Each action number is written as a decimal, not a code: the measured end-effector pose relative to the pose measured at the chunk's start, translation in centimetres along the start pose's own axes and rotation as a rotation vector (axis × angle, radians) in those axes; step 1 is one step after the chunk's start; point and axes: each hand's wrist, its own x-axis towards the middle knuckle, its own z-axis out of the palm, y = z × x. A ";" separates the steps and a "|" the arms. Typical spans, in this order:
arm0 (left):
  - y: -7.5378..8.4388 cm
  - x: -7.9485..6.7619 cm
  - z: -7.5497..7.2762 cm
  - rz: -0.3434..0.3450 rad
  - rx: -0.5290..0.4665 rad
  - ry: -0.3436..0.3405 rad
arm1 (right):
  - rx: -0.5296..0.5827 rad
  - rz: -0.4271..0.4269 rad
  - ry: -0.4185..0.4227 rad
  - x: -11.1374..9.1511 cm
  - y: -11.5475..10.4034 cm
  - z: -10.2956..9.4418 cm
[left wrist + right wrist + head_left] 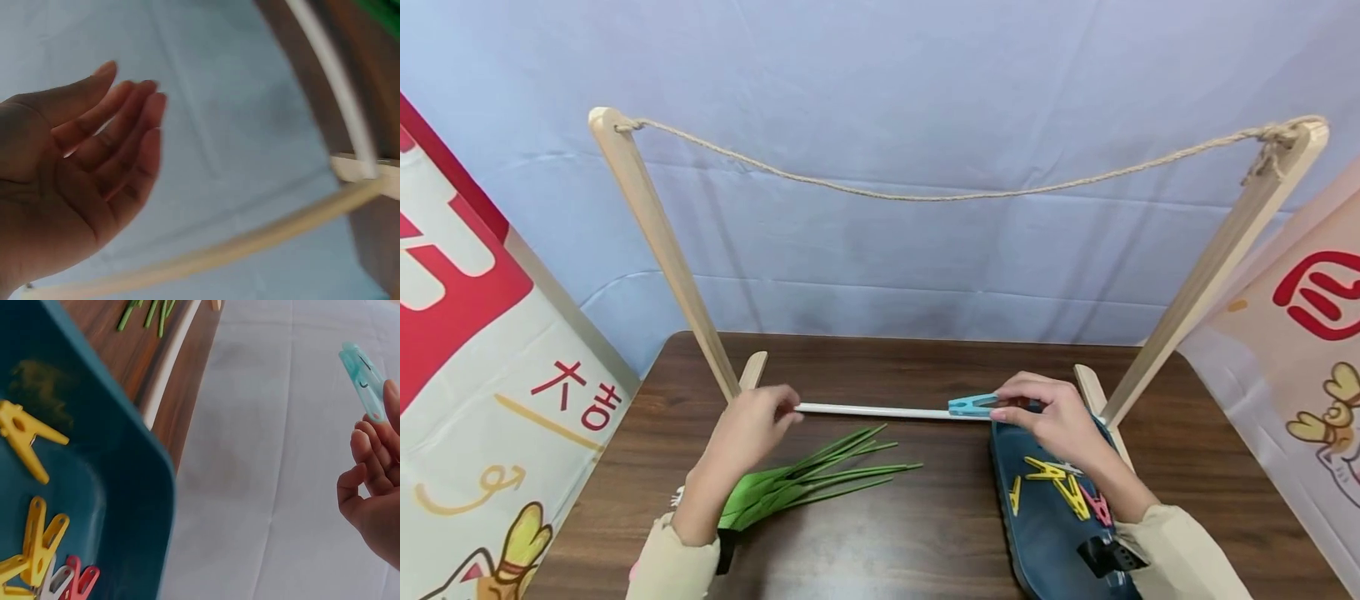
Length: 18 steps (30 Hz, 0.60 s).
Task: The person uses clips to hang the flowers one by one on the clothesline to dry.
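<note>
My right hand point(1051, 414) pinches a light blue clothespin point(972, 405) by its handle end, over the back of a dark blue tray point(1004, 508). In the right wrist view the same clothespin point(365, 381) points up and away from the fingers. My left hand point(755, 425) hovers by the left post with its fingers loosely bent. Nothing lies in its palm in the left wrist view. Below it on the table is a bunch of green leaves with long stems point(805, 482). Several yellow clothespins point(1071, 497) and a pink clothespin point(1097, 505) lie in the tray.
A wooden frame stands on the brown table point(880, 533), with a left post point(662, 242) and a right post point(1217, 267). A sagging twine rope point(880, 197) joins their tops. A white rod point(872, 410) runs low between the posts. Pale cloth point(880, 275) hangs behind.
</note>
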 end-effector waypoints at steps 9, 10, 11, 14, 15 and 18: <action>-3.3 -3.5 4.0 -0.227 0.006 -0.271 | -0.085 0.136 -0.017 -1.0 1.1 -0.7; -3.5 -3.7 4.4 -0.244 0.006 -0.274 | -0.082 0.135 -0.016 -1.0 1.1 -0.8; -3.7 -4.0 4.7 -0.256 0.008 -0.274 | -0.074 0.134 -0.015 -1.1 1.2 -0.8; -3.8 -4.5 5.3 -0.279 0.010 -0.256 | -0.049 0.133 -0.012 -1.2 1.3 -0.9; -3.8 -4.6 5.4 -0.277 0.013 -0.245 | -0.050 0.129 -0.011 -1.2 1.3 -0.9; -3.7 -4.7 5.5 -0.272 0.028 -0.224 | -0.058 0.112 -0.007 -1.3 1.2 -0.9</action>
